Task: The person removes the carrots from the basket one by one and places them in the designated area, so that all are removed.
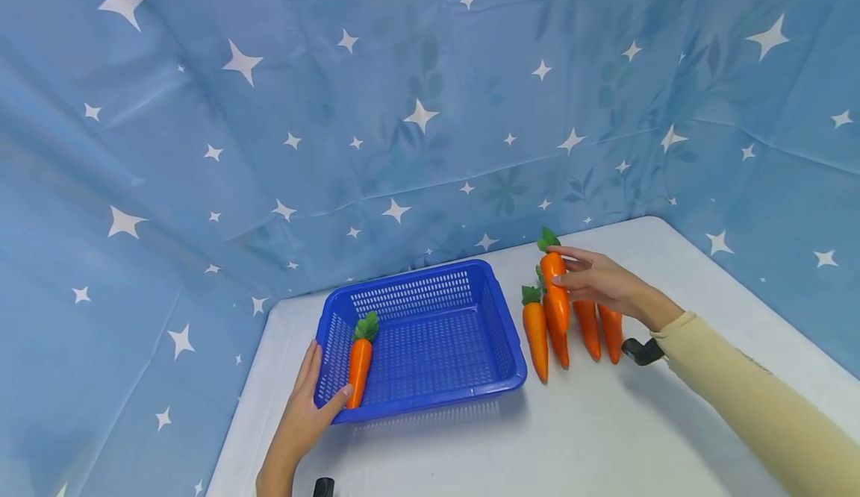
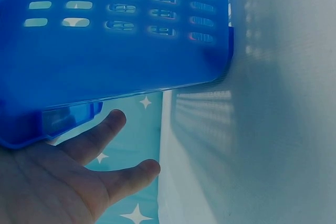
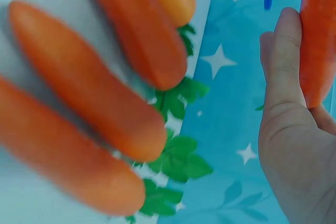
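Observation:
A blue plastic basket (image 1: 433,351) with slotted walls stands on the table, holding one carrot (image 1: 360,366) with a green top along its left side. My left hand (image 1: 302,411) rests at the basket's front left corner, thumb over the rim. Its other fingers lie outside; in the left wrist view two fingers (image 2: 128,179) stretch straight beside the wall. My right hand (image 1: 601,282) holds another carrot (image 1: 555,304) between thumb and fingers, above the group at the right. That held carrot (image 3: 319,40) is raised off the table in the right wrist view.
Several carrots lie side by side right of the basket, among them the leftmost carrot (image 1: 535,340) and one partly behind my right hand (image 3: 286,129). A white table (image 1: 591,437) carries everything. Blue star-patterned cloth (image 1: 416,161) hangs behind and at the sides.

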The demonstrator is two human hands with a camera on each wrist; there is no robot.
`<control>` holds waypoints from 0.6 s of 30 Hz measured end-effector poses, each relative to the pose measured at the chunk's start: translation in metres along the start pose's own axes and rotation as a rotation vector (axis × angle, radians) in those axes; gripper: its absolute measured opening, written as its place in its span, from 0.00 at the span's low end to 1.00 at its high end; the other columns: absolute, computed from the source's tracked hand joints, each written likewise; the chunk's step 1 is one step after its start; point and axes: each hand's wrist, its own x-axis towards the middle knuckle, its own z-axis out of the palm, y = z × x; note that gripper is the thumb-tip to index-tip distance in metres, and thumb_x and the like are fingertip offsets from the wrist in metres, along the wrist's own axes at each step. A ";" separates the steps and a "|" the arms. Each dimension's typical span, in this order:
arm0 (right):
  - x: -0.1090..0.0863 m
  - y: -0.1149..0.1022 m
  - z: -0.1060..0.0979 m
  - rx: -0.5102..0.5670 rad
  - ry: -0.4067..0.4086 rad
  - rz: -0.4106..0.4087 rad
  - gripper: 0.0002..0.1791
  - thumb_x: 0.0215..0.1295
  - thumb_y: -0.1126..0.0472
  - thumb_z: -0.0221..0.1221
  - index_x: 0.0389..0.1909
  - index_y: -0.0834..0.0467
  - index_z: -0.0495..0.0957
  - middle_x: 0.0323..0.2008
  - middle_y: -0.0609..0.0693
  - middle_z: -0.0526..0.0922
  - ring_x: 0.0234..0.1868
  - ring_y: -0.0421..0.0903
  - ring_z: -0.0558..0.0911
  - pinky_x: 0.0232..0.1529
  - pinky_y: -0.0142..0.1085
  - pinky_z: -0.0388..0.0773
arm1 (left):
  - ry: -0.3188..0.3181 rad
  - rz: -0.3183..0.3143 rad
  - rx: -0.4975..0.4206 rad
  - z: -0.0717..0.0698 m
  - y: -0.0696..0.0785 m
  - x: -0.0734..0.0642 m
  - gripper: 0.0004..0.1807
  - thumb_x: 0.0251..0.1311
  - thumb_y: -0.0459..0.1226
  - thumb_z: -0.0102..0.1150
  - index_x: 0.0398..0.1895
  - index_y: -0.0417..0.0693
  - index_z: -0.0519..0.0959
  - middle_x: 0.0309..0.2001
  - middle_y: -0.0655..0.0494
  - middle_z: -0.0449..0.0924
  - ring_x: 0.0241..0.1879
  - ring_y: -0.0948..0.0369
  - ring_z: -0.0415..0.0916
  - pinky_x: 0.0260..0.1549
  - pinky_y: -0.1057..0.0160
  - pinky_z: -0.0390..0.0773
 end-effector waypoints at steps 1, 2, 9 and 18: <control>-0.002 0.001 -0.003 -0.005 0.004 -0.003 0.46 0.77 0.60 0.63 0.87 0.57 0.50 0.83 0.69 0.52 0.71 0.64 0.75 0.66 0.55 0.77 | 0.000 0.000 0.000 0.000 0.000 0.000 0.57 0.70 0.56 0.61 0.88 0.40 0.42 0.87 0.41 0.34 0.83 0.34 0.40 0.69 0.26 0.52; -0.004 0.002 -0.006 -0.007 0.010 -0.003 0.46 0.77 0.60 0.63 0.87 0.58 0.50 0.83 0.69 0.52 0.69 0.60 0.78 0.65 0.53 0.79 | 0.000 -0.001 0.000 0.000 0.000 0.000 0.57 0.70 0.56 0.61 0.88 0.40 0.42 0.87 0.41 0.34 0.83 0.34 0.40 0.69 0.26 0.52; -0.016 0.009 -0.023 -0.027 0.026 -0.014 0.45 0.78 0.60 0.62 0.87 0.59 0.49 0.83 0.70 0.52 0.60 0.46 0.84 0.61 0.46 0.83 | -0.003 -0.001 0.001 0.000 -0.001 0.000 0.57 0.70 0.56 0.61 0.88 0.40 0.42 0.88 0.42 0.34 0.83 0.34 0.40 0.69 0.26 0.52; -0.031 0.020 -0.043 -0.059 0.052 0.006 0.47 0.78 0.60 0.61 0.88 0.59 0.45 0.81 0.72 0.56 0.57 0.44 0.84 0.62 0.49 0.82 | -0.002 0.003 0.001 0.000 -0.002 0.000 0.56 0.70 0.56 0.61 0.88 0.41 0.42 0.88 0.41 0.34 0.83 0.34 0.40 0.69 0.25 0.52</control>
